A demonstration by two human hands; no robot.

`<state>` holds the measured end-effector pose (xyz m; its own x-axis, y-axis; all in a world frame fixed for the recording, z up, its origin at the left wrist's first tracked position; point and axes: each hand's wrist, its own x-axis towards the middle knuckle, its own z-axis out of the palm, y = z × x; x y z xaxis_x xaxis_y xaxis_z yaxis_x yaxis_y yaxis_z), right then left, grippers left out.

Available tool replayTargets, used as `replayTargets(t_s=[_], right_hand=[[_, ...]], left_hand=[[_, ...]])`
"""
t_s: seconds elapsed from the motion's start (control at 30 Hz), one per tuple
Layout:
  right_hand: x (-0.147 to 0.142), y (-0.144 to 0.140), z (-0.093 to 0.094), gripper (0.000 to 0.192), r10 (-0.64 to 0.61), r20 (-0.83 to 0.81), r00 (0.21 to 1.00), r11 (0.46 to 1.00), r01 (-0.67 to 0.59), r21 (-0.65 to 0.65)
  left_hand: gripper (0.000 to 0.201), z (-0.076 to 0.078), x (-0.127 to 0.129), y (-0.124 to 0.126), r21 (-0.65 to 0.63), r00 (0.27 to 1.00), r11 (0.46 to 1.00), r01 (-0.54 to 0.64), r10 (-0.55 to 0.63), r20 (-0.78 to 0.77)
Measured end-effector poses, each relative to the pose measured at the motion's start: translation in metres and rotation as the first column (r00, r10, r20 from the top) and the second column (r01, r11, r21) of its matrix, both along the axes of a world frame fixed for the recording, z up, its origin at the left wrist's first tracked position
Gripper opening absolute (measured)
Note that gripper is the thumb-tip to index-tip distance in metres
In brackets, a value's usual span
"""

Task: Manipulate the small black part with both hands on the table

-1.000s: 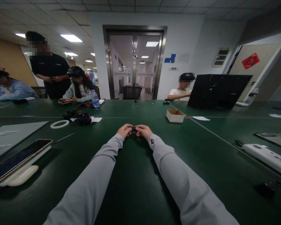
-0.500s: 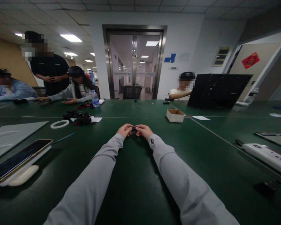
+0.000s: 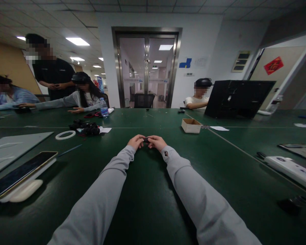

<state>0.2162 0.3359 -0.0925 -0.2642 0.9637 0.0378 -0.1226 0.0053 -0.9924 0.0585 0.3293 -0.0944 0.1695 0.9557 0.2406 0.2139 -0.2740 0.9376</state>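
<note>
Both hands meet far out over the green desk, arms stretched forward in grey sleeves. The left hand and the right hand pinch a small black part between their fingertips, each grip closed on one end of it, so the part sits just above the desk surface between the two hands. It is too small and dark to tell what it is or whether it is one piece or two. By the look of it, the step in hand is fine fingertip work on this part, pressing or fitting at close quarters. Such work calls for steady wrists resting on the desk and a firm pinch from both sides so the part does not slip. Off to the left lie a white ring and a heap of black parts; a small cardboard box stands to the right, well apart.
</note>
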Motion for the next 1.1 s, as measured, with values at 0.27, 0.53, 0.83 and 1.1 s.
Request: replayTargets(t_s=[0.27,0.53,0.83,1.1], right_hand=[[0.0006,0.0001,-0.0007,0.009,0.001,-0.006,1.000,1.000,-0.001,0.007],[0.0007,0.0012,-0.0013,0.011,0.006,0.000,1.000,1.000,-0.006,0.003],[0.0001,-0.0001,-0.0002,0.011,-0.001,0.007,1.000,1.000,0.001,-0.002],[0.0016,0.0002,-0.0008,0.015,0.130,0.095,0.987,0.988,-0.137,0.066]], left_hand=[[0.020,0.0015,0.0009,-0.0009,-0.015,0.999,1.000,0.020,-0.019,0.038],[0.024,-0.0025,-0.0005,0.0028,-0.010,1.000,1.000,0.022,-0.022,-0.003],[0.019,0.0005,0.0010,0.0001,-0.016,0.998,0.999,0.031,-0.030,0.049],[0.029,0.0047,0.0041,-0.0004,0.022,0.988,1.000,-0.021,0.017,0.157]])
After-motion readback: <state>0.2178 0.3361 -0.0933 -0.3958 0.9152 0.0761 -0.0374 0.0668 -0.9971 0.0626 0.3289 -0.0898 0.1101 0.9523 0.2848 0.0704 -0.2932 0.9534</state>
